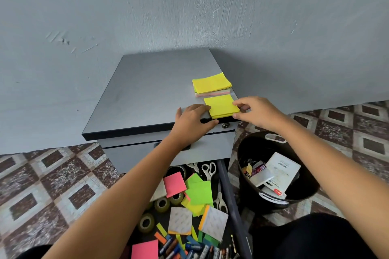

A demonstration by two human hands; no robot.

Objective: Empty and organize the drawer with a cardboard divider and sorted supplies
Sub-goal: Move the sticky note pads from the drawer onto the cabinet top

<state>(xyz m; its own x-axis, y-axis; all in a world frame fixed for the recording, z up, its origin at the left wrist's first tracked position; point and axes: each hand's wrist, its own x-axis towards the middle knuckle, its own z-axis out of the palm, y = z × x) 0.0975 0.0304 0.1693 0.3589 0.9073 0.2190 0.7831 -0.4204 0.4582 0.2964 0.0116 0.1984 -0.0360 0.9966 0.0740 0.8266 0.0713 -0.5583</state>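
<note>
1. The yellow pad [222, 105] of sticky notes lay at the front right corner of the counter [151, 90], which was the flat top of a grey drawer cabinet. Its near edge sat right at the counter's front lip.
2. Just behind it sat a second stack [211, 84] of notes, yellow on top with paler layers beneath, close to the first pad but apart from it.
3. The left hand [193, 120] lay palm down on the counter with its fingertips against the pad's left edge. It was pressing rather than wrapping, as far as I could see.
4. The right hand [259, 111] pinched the pad's right edge, forefinger on top and thumb at the side.
5. I judged the pad light and bendy. It was a block of thin sheets glued on 1 side, so it would flex or fan if lifted by a loose corner.
6. The sound hold, I thought, was across 2 opposite edges with the whole thickness squeezed, or flat from above while sliding it.
7. Hanging so near the lip, it could tip off if nudged forward.
8. Below, the drawer [228, 187] stood open and was far from emptied. It held a pink pad [174, 184], green notes [200, 192], tape rolls [162, 204], scissors [208, 170] and a jumble of markers or batteries.
9. A black bin [259, 147] to the right held small boxes.
10. I saw no cardboard divider.
</note>
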